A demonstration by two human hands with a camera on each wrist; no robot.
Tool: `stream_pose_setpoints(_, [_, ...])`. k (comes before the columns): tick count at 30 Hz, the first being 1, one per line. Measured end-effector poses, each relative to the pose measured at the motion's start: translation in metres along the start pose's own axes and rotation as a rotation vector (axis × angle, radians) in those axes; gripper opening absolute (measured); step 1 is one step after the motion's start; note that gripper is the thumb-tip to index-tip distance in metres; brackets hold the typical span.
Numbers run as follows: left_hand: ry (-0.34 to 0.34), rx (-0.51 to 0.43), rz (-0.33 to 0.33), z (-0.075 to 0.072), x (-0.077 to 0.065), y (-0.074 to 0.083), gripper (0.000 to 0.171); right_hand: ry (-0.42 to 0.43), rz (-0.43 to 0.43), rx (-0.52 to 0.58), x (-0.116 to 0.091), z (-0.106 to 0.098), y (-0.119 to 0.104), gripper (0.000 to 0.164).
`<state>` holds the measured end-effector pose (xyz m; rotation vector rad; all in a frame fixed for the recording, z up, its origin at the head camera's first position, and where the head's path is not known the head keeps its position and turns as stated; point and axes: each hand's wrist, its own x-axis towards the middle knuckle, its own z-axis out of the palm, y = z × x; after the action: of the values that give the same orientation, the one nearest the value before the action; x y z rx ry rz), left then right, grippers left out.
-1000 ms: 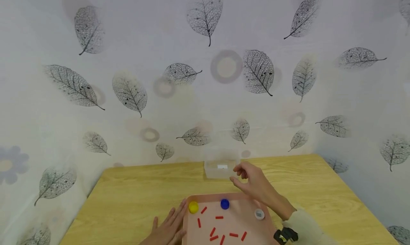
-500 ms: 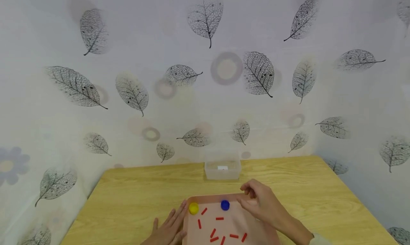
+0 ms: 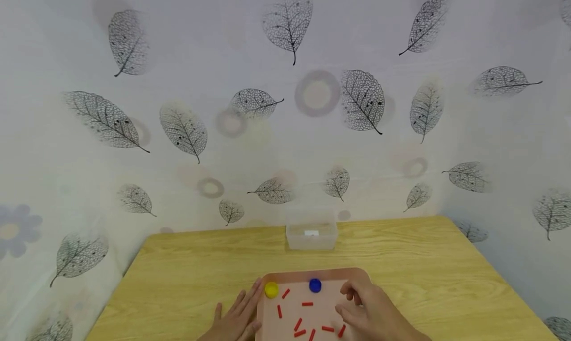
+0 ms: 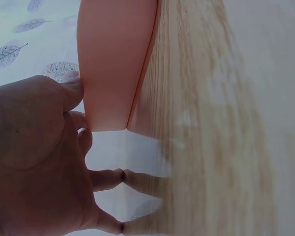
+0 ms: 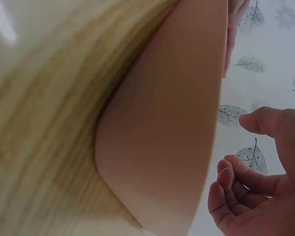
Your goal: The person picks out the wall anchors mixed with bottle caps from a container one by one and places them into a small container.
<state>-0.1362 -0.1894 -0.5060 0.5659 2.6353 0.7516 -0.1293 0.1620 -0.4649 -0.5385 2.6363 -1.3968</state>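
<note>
A pink tray (image 3: pixel 312 275) lies on the table with several short red sticks (image 3: pixel 307 304) scattered in it. Along its far side sit a yellow round cap (image 3: pixel 271 290) and a blue round cap (image 3: pixel 315 285). My left hand (image 3: pixel 236 316) rests beside the tray with straight, spread fingers; the left wrist view shows its thumb at the tray's wall (image 4: pixel 115 64). Over the tray's right part is my right hand (image 3: pixel 372 309), thumb and fingers bent and apart with nothing between them. In the right wrist view that hand (image 5: pixel 265 182) shows above the rim.
A clear plastic box (image 3: pixel 311 241) with a small white label stands at the table's back edge against the wall. The wooden table (image 3: pixel 192 261) extends on both sides of the tray. Leaf-patterned covering hangs behind and at the sides.
My right hand has moved from beside the clear box back toward me, over the tray's right side. It now hides the white round cap seen earlier there. My left hand has stayed put.
</note>
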Motion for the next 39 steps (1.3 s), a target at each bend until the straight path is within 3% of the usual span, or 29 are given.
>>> stream_pose_setpoints(4, [0.009, 0.0, 0.006, 0.001, 0.0, -0.001, 0.064, -0.082, -0.023, 0.055, -0.005, 0.003, 0.006, 0.019])
stream_pose_setpoints(9, [0.029, 0.023, 0.037, 0.002, -0.001, -0.001, 0.062, -0.139, 0.082, 0.097, -0.011, 0.007, 0.011, 0.024])
stream_pose_setpoints(17, [0.035, 0.027, 0.047, 0.002, -0.002, -0.001, 0.062, -0.158, 0.296, 0.105, -0.013, 0.015, 0.013, 0.034])
stream_pose_setpoints(24, [0.03, 0.009, 0.04, 0.002, -0.002, -0.001, 0.063, -0.084, 0.567, 0.516, -0.013, 0.024, 0.012, 0.022])
stream_pose_setpoints(32, [0.019, 0.035, -0.001, 0.002, 0.001, -0.001, 0.064, -0.117, 0.573, 0.744, -0.017, 0.028, 0.013, 0.035])
stream_pose_setpoints(33, [0.017, 0.036, -0.005, 0.003, 0.001, -0.001, 0.064, -0.107, 0.582, 0.744, -0.016, 0.028, 0.013, 0.034])
stream_pose_setpoints(34, [0.019, 0.041, -0.004, 0.003, 0.002, -0.001, 0.064, -0.108, 0.542, 0.665, -0.015, 0.028, 0.014, 0.029])
stream_pose_setpoints(39, [0.037, 0.077, 0.026, 0.005, 0.003, -0.003, 0.064, -0.097, 0.544, 0.605, -0.01, 0.03, 0.016, 0.022])
